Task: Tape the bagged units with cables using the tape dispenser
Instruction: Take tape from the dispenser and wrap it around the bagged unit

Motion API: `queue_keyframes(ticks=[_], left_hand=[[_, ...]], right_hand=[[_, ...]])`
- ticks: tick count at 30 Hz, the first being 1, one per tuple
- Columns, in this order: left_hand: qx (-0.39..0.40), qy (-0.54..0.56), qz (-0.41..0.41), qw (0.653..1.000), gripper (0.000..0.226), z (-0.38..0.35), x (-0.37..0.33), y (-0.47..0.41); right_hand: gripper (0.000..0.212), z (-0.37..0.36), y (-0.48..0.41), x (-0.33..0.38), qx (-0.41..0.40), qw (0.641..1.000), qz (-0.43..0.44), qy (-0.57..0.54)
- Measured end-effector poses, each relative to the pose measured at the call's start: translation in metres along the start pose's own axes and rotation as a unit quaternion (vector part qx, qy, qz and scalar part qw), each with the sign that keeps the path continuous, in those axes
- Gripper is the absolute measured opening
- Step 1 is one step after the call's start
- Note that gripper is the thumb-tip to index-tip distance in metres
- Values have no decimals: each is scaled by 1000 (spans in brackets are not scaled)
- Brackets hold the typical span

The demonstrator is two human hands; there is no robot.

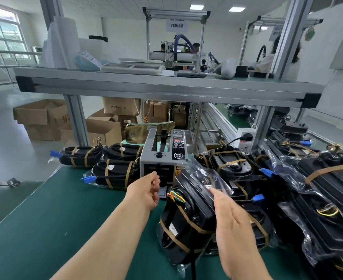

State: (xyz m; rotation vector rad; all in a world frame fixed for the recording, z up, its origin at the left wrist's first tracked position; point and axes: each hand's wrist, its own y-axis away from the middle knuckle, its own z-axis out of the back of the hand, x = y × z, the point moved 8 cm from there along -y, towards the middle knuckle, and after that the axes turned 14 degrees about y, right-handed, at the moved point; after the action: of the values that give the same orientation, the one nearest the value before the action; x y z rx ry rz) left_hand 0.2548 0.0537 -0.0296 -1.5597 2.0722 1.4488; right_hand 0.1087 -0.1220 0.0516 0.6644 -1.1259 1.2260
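Step in hand: you are fetching a fresh strip. Your left hand [146, 188] is at the front outlet of the tape dispenser [164, 152] while your right hand [233, 225] steadies the bagged unit [188, 215] just beside it.
Next move: as I judge it, you need to pinch the cut strip cleanly at the outlet and carry it across without letting it fold on itself. Lay it over the loose bag mouth [209, 178] and the cable [186, 205] before your right hand lets go.
Finished units, far left: two taped bundles [79, 155] [114, 174] lie on the green bench [45, 219], beside and behind the dispenser. Each is banded in tan tape.
Left hand: the fingers are loosely curled, with the thumb up near the outlet slot. No strip shows between them, and I cannot tell whether a fingertip touches the tape yet.
Tape dispenser: it stands upright on the bench, right behind your left hand, with its control panel facing you.
Bagged unit: it stands tilted on its end between your two hands. It already carries tan bands [186, 225] low down, and coloured wires [175, 196] show at its upper left.
Right hand: the fingers are straight and together, lying flat on the unit's right side. The fingertips press the clear bag against the black casing, and nothing is gripped.
Pile, right: more bagged units [308, 188] are heaped against your unit, some with blue connectors [258, 198] sticking out.
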Motion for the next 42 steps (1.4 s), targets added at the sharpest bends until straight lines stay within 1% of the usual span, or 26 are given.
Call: queue_keyframes(ticks=[2,6,10,13,16,19,22,24,25,27,31,34,39,42], left_hand=[[-8,17,-2,1000,19,-2,0,-1],[-35,40,-30,998,15,-4,-1,-5],[-41,80,-56,994,17,-3,-3,-9],[-28,93,-76,992,20,0,-7,-3],[23,87,-124,988,21,1,-19,17],[127,34,-181,975,17,-4,-35,56],[230,-67,-230,943,19,-13,-46,103],[264,-164,-250,917,14,-23,-45,129],[272,-207,-257,904,15,-27,-43,139],[277,-263,-267,885,17,-33,-39,149],[257,-313,-272,873,12,-35,-36,149],[247,-335,-271,868,13,-34,-34,146],[222,-367,-300,852,16,-35,-36,145],[214,-370,-309,850,17,-35,-37,146]], right_hand=[[32,-2,-2,1,5,1000,10,8],[27,-5,-3,4,10,1000,20,14],[29,-4,-2,4,10,999,27,22],[30,-1,-1,3,1,1000,29,11],[28,-2,1,4,2,1000,28,9],[29,-4,4,10,11,999,33,8],[40,-8,5,16,18,999,43,6],[42,-12,5,18,19,999,44,5],[41,-13,4,19,17,999,45,4],[38,-16,6,22,18,999,52,-4],[40,-18,8,25,9,998,60,20],[39,-20,10,27,11,998,59,34],[36,-20,12,30,9,997,65,26],[43,-20,13,33,13,997,69,22]])
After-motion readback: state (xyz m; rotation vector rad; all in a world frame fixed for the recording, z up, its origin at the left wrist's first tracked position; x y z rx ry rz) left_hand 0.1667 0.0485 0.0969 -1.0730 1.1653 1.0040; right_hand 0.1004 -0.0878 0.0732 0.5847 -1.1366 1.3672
